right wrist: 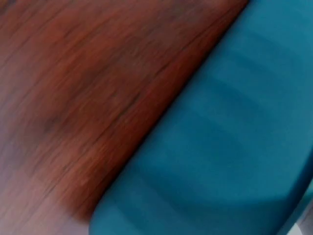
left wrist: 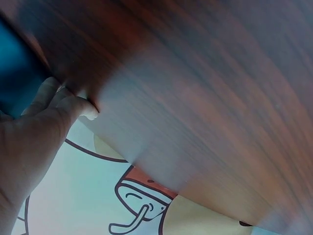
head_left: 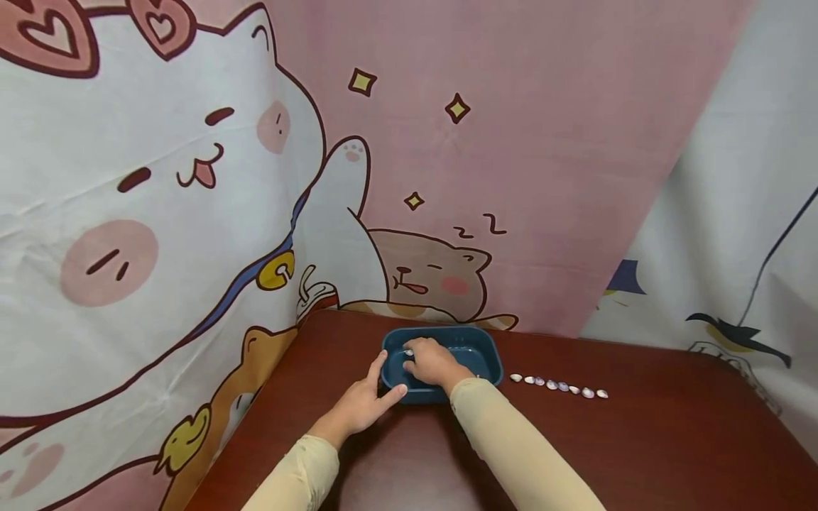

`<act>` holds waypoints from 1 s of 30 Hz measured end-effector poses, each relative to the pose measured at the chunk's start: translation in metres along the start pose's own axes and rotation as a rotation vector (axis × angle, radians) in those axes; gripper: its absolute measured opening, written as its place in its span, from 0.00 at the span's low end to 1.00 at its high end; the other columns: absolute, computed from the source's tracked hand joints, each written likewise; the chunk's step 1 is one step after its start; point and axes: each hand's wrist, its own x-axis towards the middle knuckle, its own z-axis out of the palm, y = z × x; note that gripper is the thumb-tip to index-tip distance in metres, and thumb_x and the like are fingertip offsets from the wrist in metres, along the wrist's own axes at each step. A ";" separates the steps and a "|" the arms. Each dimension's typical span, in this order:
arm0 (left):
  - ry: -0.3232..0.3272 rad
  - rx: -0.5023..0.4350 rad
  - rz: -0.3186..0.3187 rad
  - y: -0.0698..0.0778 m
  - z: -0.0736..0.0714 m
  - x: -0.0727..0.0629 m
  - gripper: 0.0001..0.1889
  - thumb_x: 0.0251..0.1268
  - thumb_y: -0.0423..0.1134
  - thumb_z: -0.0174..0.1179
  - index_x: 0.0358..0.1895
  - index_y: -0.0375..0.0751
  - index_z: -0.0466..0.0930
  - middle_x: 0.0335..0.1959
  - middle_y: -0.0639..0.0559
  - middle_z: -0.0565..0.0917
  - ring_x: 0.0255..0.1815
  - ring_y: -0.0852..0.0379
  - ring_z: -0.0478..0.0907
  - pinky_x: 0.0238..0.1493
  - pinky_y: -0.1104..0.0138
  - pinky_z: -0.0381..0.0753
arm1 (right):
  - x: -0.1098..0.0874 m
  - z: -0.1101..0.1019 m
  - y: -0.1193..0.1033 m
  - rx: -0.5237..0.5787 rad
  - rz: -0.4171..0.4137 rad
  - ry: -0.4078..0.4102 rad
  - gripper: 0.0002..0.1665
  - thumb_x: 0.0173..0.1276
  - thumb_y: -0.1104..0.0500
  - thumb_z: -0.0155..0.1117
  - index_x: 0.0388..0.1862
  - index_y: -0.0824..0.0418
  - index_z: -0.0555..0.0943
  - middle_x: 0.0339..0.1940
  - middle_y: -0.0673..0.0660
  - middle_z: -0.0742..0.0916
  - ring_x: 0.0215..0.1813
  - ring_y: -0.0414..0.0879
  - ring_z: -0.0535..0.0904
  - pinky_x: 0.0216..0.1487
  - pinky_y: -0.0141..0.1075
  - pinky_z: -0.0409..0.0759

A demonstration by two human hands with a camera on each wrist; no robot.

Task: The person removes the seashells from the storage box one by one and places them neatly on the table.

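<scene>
A blue plastic basin (head_left: 479, 363) stands on the dark red wooden table. My left hand (head_left: 359, 406) rests against its near left corner, forefinger along the left side and thumb at the front rim. Seen from the left wrist, the fingers (left wrist: 48, 100) reach to the basin's blue wall (left wrist: 17, 73). My right hand (head_left: 434, 363) reaches down inside the basin, fingers bent and thumb apart from them. A small whitish shell (head_left: 409, 352) shows at its fingertips. The right wrist view holds only the basin's outer wall (right wrist: 210, 132) and table, not the fingers.
To the right of the basin, several small white and purple shells (head_left: 551, 385) lie in a slanting row on the table (head_left: 677, 433). A cartoon-printed cloth (head_left: 543, 177) hangs behind the table and along its left side.
</scene>
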 end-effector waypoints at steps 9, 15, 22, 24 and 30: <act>0.009 0.005 0.018 0.001 0.000 0.002 0.51 0.78 0.71 0.52 0.89 0.48 0.40 0.77 0.29 0.73 0.72 0.32 0.78 0.73 0.35 0.74 | 0.009 0.006 -0.008 -0.095 0.055 -0.038 0.28 0.81 0.52 0.64 0.76 0.58 0.78 0.74 0.59 0.83 0.77 0.57 0.77 0.78 0.55 0.75; 0.007 0.001 0.014 0.000 0.001 0.000 0.50 0.79 0.69 0.52 0.89 0.47 0.41 0.77 0.28 0.73 0.72 0.32 0.78 0.73 0.36 0.74 | 0.006 0.011 -0.015 -0.199 0.001 -0.017 0.19 0.81 0.55 0.65 0.66 0.54 0.87 0.62 0.57 0.89 0.67 0.55 0.84 0.72 0.52 0.80; 0.016 -0.005 0.027 -0.001 0.002 -0.001 0.50 0.79 0.68 0.53 0.89 0.46 0.42 0.74 0.27 0.76 0.68 0.33 0.82 0.71 0.37 0.77 | 0.003 0.012 -0.009 -0.210 -0.066 0.062 0.11 0.76 0.62 0.67 0.40 0.53 0.95 0.38 0.49 0.94 0.39 0.42 0.87 0.49 0.42 0.88; 0.020 -0.005 0.026 -0.002 0.001 -0.001 0.50 0.78 0.69 0.53 0.89 0.46 0.42 0.74 0.28 0.76 0.67 0.34 0.82 0.71 0.37 0.77 | 0.002 0.011 -0.007 -0.197 -0.071 0.059 0.10 0.76 0.60 0.68 0.41 0.52 0.95 0.40 0.49 0.94 0.41 0.42 0.89 0.50 0.43 0.89; 0.015 -0.004 0.018 -0.001 0.001 -0.001 0.51 0.78 0.70 0.53 0.89 0.46 0.41 0.77 0.30 0.73 0.70 0.33 0.80 0.72 0.36 0.76 | -0.001 0.008 0.004 -0.154 -0.065 0.043 0.07 0.73 0.53 0.74 0.42 0.50 0.96 0.40 0.46 0.95 0.45 0.44 0.91 0.53 0.46 0.89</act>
